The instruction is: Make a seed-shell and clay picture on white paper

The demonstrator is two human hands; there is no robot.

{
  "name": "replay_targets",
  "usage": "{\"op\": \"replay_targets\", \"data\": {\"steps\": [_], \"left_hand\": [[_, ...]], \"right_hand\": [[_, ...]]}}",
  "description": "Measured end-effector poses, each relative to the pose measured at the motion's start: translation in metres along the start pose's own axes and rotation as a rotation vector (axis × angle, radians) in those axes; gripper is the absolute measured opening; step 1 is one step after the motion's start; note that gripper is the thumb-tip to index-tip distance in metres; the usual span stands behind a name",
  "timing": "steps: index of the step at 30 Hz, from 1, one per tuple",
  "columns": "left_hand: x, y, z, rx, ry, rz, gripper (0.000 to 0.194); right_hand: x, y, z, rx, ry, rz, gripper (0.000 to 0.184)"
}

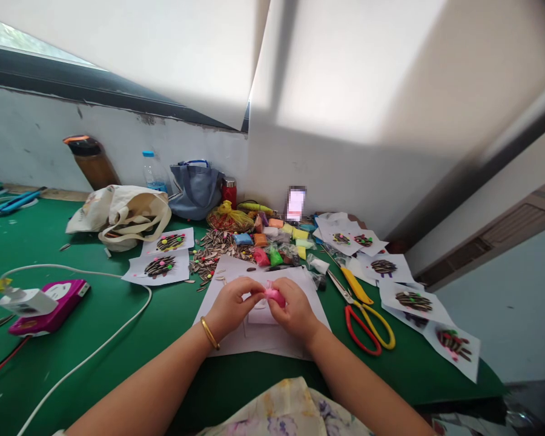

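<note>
My right hand (295,309) is closed around a lump of bright pink modelling clay (276,296). Pinched at its left side are the fingertips of my left hand (236,303); a gold bangle circles that wrist. Both hands are above white paper sheets (266,343) spread at the table's front. Beyond them lie soft clay pieces in several colours, among them a green packet (275,257) and an orange block (260,240). A heap of striped sunflower seeds (218,247) spreads to the left of these.
Red-and-yellow scissors (361,312) and a yellow cutter (356,286) lie right of the paper. Seed-decorated sheets (415,301) line the right edge; others (160,266) lie left. A cable crosses from a magenta power strip (49,306). Bags (195,188) and a phone (295,203) stand behind.
</note>
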State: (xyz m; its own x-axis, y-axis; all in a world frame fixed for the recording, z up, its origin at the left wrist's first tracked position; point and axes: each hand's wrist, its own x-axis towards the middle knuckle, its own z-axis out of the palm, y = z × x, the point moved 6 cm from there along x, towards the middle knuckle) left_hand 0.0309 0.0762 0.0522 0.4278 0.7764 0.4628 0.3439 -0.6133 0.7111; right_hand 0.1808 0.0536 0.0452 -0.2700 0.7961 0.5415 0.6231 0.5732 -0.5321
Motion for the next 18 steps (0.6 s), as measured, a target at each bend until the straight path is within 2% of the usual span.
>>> {"op": "replay_targets", "data": {"steps": [7, 18], "left_hand": [[0.0014, -0.0027, 0.0000, 0.018, -0.013, -0.041, 0.013], [-0.0013, -0.0060, 0.0011, 0.135, 0.026, -0.077, 0.017]], "right_hand": [[0.0001, -0.0044, 0.0043, 0.000, -0.030, -0.039, 0.010], [0.0015, 0.0002, -0.0010, -0.063, 0.019, 0.014, 0.012]]}}
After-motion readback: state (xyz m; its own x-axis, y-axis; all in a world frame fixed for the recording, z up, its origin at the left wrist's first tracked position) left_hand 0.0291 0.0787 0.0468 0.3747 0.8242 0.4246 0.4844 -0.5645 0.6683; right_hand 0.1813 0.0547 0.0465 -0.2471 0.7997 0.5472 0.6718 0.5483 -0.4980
